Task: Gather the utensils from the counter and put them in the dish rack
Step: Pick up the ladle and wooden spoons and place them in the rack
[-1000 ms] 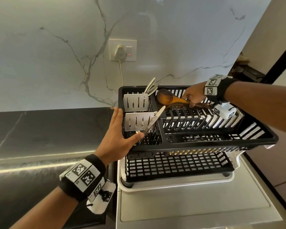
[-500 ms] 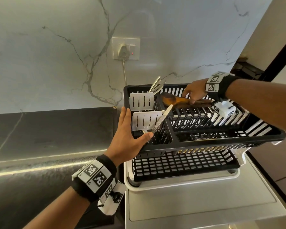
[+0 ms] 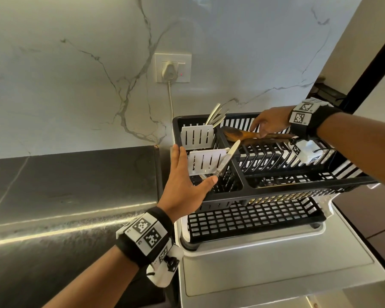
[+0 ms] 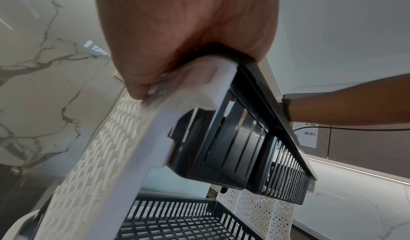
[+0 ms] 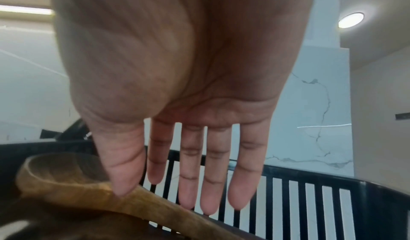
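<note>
Bracing rack [image 3: 276, 192] edge, spoon [image 3: 249, 135] prob. released

head view downward, wrist views close, sharing dish rack [image 3: 276, 190]

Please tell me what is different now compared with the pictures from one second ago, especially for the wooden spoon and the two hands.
The right hand has let go of the wooden spoon: its fingers, curled round the handle before, are now straight above it. The spoon lies across the dish rack. The left hand stays flat against the rack's left end; the knife is unmoved.
</note>
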`<state>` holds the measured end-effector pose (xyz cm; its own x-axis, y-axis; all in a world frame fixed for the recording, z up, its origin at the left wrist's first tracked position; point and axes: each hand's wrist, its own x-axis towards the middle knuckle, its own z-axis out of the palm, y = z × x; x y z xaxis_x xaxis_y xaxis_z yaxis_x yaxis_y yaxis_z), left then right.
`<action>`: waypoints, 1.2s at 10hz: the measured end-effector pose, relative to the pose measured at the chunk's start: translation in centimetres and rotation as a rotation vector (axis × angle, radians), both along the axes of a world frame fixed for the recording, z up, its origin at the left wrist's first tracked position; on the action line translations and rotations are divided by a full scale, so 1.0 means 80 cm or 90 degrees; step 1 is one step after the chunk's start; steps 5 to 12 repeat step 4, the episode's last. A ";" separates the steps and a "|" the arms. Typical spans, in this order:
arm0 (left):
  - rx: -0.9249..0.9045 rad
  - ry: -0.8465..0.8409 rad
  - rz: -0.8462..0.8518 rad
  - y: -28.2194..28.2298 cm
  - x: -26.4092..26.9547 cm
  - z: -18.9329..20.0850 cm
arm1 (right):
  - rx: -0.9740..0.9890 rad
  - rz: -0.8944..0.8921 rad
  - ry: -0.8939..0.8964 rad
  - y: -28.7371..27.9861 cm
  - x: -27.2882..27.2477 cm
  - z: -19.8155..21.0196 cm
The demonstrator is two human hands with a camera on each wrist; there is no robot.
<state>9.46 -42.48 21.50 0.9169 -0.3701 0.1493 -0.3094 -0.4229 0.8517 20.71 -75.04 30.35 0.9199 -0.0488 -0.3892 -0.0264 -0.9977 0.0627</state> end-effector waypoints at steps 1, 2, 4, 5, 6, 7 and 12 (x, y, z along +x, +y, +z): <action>0.025 0.004 0.001 -0.001 -0.001 0.001 | 0.044 0.010 -0.020 0.007 -0.024 0.016; 0.036 0.012 0.007 -0.003 0.000 0.005 | 0.057 0.024 -0.059 0.013 -0.043 0.031; -0.172 0.011 0.081 0.001 -0.017 0.021 | 0.162 0.066 -0.283 0.029 -0.123 0.060; -0.172 0.011 0.081 0.001 -0.017 0.021 | 0.162 0.066 -0.283 0.029 -0.123 0.060; -0.172 0.011 0.081 0.001 -0.017 0.021 | 0.162 0.066 -0.283 0.029 -0.123 0.060; -0.172 0.011 0.081 0.001 -0.017 0.021 | 0.162 0.066 -0.283 0.029 -0.123 0.060; -0.172 0.011 0.081 0.001 -0.017 0.021 | 0.162 0.066 -0.283 0.029 -0.123 0.060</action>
